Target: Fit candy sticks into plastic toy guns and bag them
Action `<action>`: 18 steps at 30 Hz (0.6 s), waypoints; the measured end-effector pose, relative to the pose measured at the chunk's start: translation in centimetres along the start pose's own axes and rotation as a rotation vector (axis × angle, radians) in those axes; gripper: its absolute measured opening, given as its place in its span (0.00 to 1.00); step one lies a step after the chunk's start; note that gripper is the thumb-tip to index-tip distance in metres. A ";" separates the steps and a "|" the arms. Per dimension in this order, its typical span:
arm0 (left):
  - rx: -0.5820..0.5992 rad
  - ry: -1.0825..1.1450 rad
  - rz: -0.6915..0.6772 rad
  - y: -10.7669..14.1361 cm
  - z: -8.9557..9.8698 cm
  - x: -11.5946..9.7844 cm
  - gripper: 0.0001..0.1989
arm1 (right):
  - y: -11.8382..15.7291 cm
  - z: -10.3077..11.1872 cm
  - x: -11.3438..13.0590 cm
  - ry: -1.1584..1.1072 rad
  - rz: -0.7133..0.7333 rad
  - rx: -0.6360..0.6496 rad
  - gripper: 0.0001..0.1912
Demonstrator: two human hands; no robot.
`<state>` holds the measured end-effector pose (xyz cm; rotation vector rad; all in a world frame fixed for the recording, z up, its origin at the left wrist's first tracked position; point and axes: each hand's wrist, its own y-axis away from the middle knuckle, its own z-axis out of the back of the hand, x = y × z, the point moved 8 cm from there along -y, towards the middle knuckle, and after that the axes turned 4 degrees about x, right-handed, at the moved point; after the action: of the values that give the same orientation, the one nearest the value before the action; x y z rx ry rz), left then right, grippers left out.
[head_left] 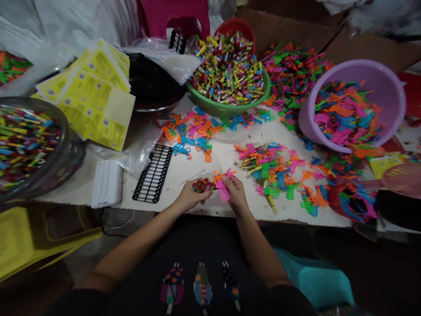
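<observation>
My left hand [190, 198] is closed around a bunch of small tubes [202, 185] with red and green ends, held just above the table's front edge. Close beside it, my right hand [237, 194] grips a pink toy pistol [223, 191] with a dotted handle. An orange piece [217, 176] shows against the pistol's upper side; I cannot tell whether it is a second pistol. To the right lies a loose pile of colourful toy pistols [272, 169] with a few yellow tubes among them.
A black slotted rack [153, 173] and a white box [106, 183] lie to the left, near yellow printed sheets [95, 103]. Behind stands a green basin [226, 107] of tubes. A purple tub [391, 101] of pistols is at right, a dark basin [66, 131] at far left.
</observation>
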<state>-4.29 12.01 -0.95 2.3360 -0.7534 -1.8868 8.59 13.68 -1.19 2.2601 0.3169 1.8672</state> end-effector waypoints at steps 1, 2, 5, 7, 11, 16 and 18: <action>-0.007 0.003 -0.003 0.0 0.0 0.0 0.15 | 0.1 0.0 0.4 0.040 0.015 -0.002 0.18; -0.013 0.007 -0.005 0.1 0.0 0.0 0.15 | 0.2 0.1 0.8 0.084 0.034 -0.009 0.18; -0.011 -0.001 -0.012 0.2 -0.3 -0.4 0.14 | 0.6 -0.1 1.7 0.165 0.082 -0.032 0.17; -0.008 -0.017 -0.012 0.3 -0.5 -0.6 0.13 | 0.9 -0.4 1.5 0.158 0.097 -0.057 0.16; 0.001 -0.046 -0.002 0.2 -1.3 0.0 0.12 | 1.0 -0.2 0.4 0.086 0.071 -0.076 0.15; -0.157 0.033 0.001 -0.6 0.6 1.1 0.15 | -0.5 6.5 3.8 0.551 -0.090 -0.139 0.20; -0.278 0.104 0.024 -0.7 2.4 1.3 0.16 | -1.6 11.4 7.5 0.973 -0.167 -0.376 0.22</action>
<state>-6.11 12.76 -3.01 2.2208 -0.4726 -1.7175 21.05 17.17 3.27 0.9422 0.2344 2.5161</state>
